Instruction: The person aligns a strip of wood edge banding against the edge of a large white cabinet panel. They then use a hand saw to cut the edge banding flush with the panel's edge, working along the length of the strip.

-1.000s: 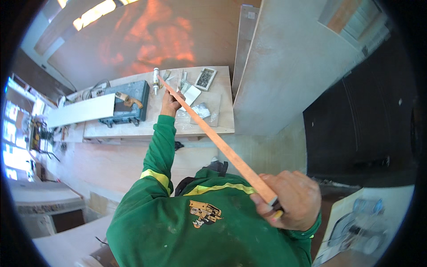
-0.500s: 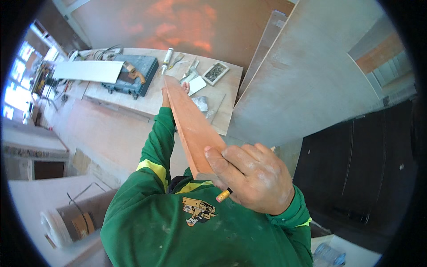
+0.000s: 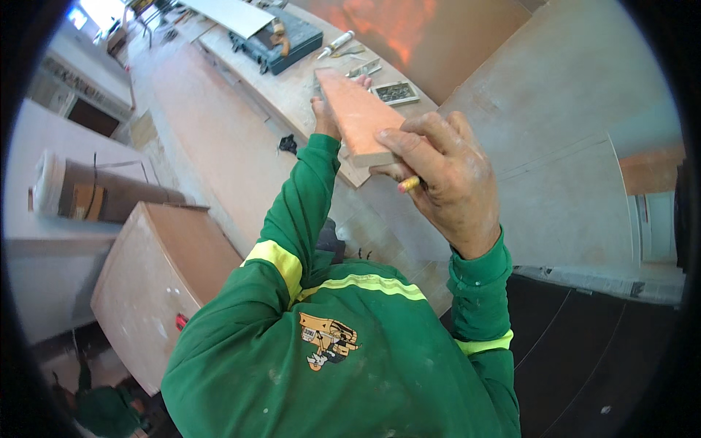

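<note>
I grip a flat reddish wooden board (image 3: 354,117) raised in front of me. My left hand (image 3: 326,113) is closed on its far end, partly hidden behind it. My right hand (image 3: 434,168) grips the near end, thumb along the top face, with a yellow pencil (image 3: 409,183) also held among its fingers. Beyond the board, a workbench (image 3: 223,55) carries a grey-blue tool case (image 3: 296,51) with a wooden-handled tool (image 3: 280,40) on it, a white cartridge tube (image 3: 336,43) and a tray of small pieces (image 3: 395,92).
At left are a wrapped roll (image 3: 109,193) and a pale wooden box (image 3: 150,292). Large panels (image 3: 548,131) lean at right beside a black surface (image 3: 569,350). A figure in green (image 3: 109,409) shows at lower left, too small to tell if reflected.
The board has tipped from edge-on to showing its broad face, and both hands have risen and shifted right in view. The view has turned, bringing the box at left into sight.
</note>
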A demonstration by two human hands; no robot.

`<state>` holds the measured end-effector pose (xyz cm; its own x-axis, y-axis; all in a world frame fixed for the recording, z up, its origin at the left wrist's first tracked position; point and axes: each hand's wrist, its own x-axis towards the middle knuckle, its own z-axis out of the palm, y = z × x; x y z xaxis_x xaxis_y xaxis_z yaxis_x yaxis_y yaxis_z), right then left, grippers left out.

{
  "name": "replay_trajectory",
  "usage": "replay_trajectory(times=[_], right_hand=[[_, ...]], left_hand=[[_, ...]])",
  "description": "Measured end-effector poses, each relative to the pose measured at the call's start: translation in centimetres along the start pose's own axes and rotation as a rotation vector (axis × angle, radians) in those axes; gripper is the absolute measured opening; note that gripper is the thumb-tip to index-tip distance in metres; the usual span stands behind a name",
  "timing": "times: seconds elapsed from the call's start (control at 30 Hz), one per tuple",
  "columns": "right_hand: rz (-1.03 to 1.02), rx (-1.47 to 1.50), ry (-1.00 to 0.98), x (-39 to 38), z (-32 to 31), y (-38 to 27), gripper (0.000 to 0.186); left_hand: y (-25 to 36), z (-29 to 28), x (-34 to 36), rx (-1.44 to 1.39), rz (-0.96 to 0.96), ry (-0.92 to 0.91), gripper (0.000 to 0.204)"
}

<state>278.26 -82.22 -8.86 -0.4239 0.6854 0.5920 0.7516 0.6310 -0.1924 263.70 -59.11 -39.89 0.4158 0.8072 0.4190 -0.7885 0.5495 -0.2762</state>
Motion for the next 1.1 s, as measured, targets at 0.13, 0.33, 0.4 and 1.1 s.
replay_trajectory(times=[0.13,0.33,0.4,1.1], right_hand=[[0.003,0.053,0.001,-1.6,-0.2,0.1,0.039],[0.001,0.015,-0.021,-1.8,-0.5,0.0,0.040],[0.028,-0.080,-0.049,-2.9,-0.7,0.4,0.041],[1.440,-0.094,0.599,-49.4,-9.5,8.2,0.026]], left_hand=[[-2.3,2.2,-2.3,0.512,0.080,0.224,0.106],[0.4,1.6,-1.3,0.606,0.086,0.358,0.080],[1.4,0.5,0.0,0.583,0.045,0.327,0.066],[-17.5,-8.1,-2.4,0.956,-0.338,0.447,0.037]])
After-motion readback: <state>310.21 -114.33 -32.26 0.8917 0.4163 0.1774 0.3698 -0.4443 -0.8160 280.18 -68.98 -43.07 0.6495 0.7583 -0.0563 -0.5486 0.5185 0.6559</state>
